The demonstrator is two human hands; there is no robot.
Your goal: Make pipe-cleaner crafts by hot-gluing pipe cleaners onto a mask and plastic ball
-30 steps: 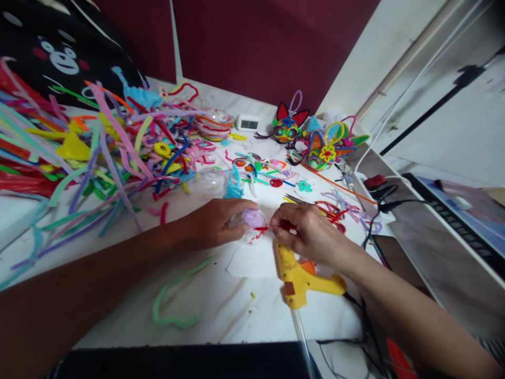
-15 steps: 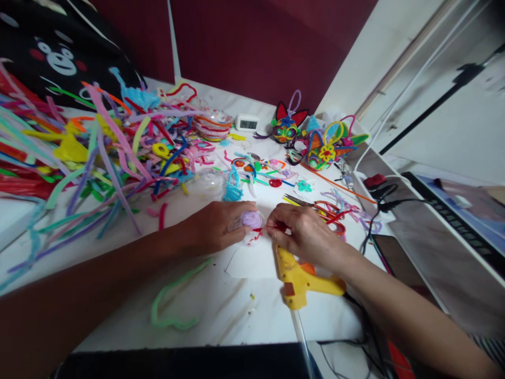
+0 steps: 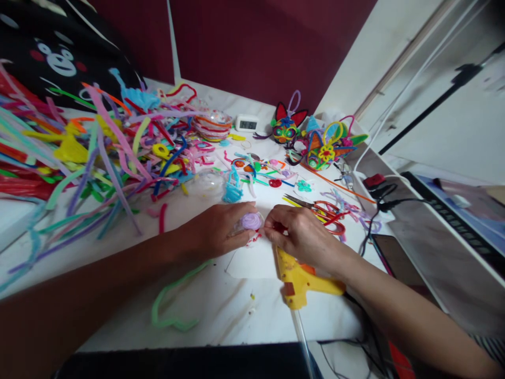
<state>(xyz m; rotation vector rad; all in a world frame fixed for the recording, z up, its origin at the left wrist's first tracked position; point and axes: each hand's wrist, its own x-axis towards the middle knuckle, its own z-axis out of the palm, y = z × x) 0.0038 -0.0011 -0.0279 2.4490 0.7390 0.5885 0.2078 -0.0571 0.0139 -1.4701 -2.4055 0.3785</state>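
Observation:
My left hand (image 3: pixel 223 227) is closed around a small clear plastic piece, with thumb and fingers on its two sides. A lilac pipe-cleaner coil (image 3: pixel 251 220) shows on top of that piece, and red bits are visible just below it. Close against its right side, my right hand (image 3: pixel 298 226) pinches with thumb and fingertips; whatever lies between them is too small or hidden to make out. Under both hands is a white sheet (image 3: pixel 250 265). The yellow glue gun (image 3: pixel 292 279) lies below my right hand, and red-handled scissors (image 3: pixel 331 213) lie just beyond it.
A big heap of colourful pipe cleaners (image 3: pixel 106 152) spreads over the left side. Decorated balls with ears (image 3: pixel 285 129), a white digital clock (image 3: pixel 246 123) and small pipe-cleaner shapes stand or lie behind. A green pipe cleaner (image 3: pixel 161 300) lies in front. Cables and a phone (image 3: pixel 394 258) are at right.
My right hand has shifted slightly left, nearer the lilac coil. The clear piece in my left hand has tilted a little, and fewer red bits show below it.

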